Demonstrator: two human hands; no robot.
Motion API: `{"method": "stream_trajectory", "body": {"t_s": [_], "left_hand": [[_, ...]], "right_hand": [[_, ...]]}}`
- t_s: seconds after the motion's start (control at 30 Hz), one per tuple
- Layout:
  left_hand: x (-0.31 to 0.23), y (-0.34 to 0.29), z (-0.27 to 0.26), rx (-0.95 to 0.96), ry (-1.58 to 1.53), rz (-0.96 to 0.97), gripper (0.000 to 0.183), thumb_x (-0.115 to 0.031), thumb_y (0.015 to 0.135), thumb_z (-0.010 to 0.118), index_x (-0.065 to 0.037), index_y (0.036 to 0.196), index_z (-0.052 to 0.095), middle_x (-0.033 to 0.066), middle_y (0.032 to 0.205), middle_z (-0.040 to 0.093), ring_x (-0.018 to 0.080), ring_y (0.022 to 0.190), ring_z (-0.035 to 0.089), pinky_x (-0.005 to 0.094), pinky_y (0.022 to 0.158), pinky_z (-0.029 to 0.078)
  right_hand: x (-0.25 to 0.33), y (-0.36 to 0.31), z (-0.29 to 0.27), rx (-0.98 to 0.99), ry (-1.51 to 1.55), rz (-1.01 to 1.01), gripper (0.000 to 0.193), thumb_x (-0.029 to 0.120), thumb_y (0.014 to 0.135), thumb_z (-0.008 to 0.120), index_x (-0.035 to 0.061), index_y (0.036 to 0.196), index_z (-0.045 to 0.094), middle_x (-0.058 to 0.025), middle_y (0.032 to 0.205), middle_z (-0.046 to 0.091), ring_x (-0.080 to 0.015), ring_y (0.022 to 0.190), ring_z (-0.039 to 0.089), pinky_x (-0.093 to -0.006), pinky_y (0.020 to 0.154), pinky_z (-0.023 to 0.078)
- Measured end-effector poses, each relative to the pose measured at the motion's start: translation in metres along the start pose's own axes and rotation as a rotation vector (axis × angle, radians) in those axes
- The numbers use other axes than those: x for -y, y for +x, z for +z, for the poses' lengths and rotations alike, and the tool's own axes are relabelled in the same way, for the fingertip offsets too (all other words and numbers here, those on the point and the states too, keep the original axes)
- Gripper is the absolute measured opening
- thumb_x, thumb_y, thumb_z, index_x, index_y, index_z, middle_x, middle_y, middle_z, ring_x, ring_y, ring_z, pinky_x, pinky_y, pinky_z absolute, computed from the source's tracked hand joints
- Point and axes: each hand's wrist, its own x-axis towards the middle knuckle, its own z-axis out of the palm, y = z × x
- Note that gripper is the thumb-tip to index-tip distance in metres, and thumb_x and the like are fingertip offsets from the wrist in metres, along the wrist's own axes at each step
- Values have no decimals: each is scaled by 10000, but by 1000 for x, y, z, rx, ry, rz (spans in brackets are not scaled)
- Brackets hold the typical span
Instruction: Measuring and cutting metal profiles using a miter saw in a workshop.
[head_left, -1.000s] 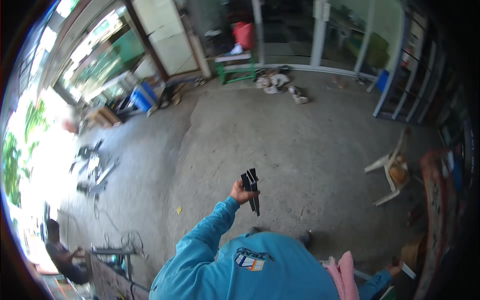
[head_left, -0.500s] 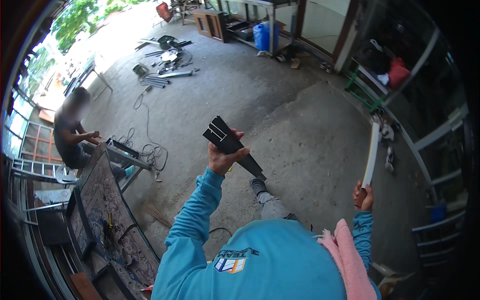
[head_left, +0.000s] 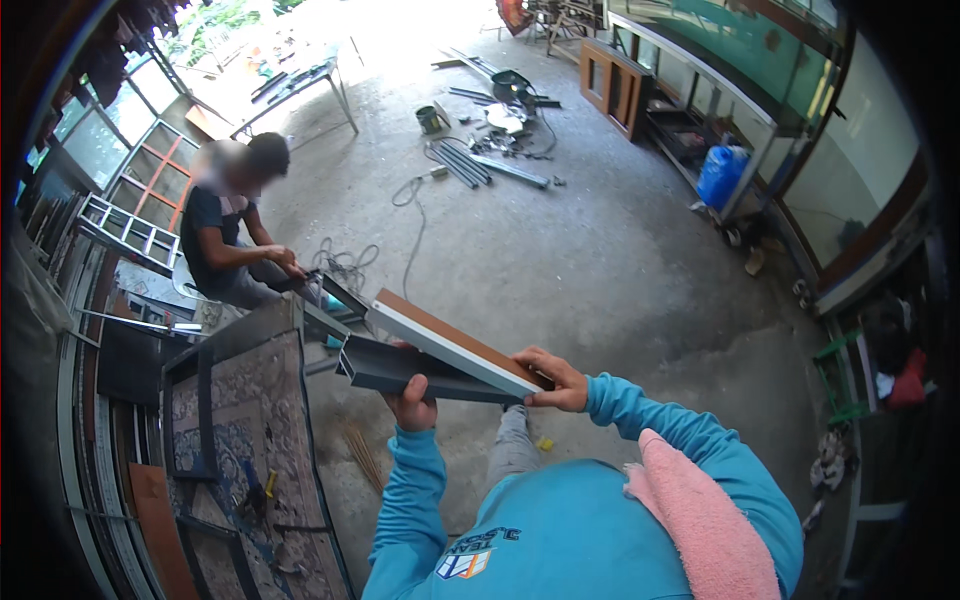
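Note:
My left hand (head_left: 411, 403) is closed around a dark grey metal channel profile (head_left: 395, 368), its fluted open end pointing left. In my right hand (head_left: 556, 381) is the near end of a straight bar (head_left: 455, 345), white along one side and brown along another. The bar slants away to the upper left, above the dark profile. The two pieces come close together by my right hand; whether they touch there I cannot tell. Part of my left hand's fingers is hidden behind the dark profile.
A table with a patterned top (head_left: 255, 400), dark frames and tools stands at my left. Beyond it a seated co-worker (head_left: 235, 235) handles a dark frame piece. Metal profiles (head_left: 460, 163) and cables lie on the concrete floor ahead. A blue container (head_left: 720, 178) stands far right.
My right hand has swung the bar in from the far right to above the dark profile. The dark profile has turned more level. My view has shifted left, toward the table and co-worker.

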Motion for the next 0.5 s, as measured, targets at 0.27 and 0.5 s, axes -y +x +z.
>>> {"method": "stream_trajectory", "body": {"t_s": [0.27,0.5], "left_hand": [[90,269,0,131,-118,-80,788,-142,683,614,15,1365,253,228,1298,428,337,1236,420,495,1074,284],[188,502,13,295,-134,-169,661,-141,677,596,21,1277,373,207,1172,510,339,1146,496,486,1026,357]], "right_hand": [[-55,232,-128,6,-198,-6,711,20,729,550,97,1399,323,-173,1155,471,-324,1070,487,-380,943,382],[-103,407,-251,-135,-319,52,729,-11,732,535,72,1409,278,-195,1204,461,-348,1133,469,-408,966,383]]}}
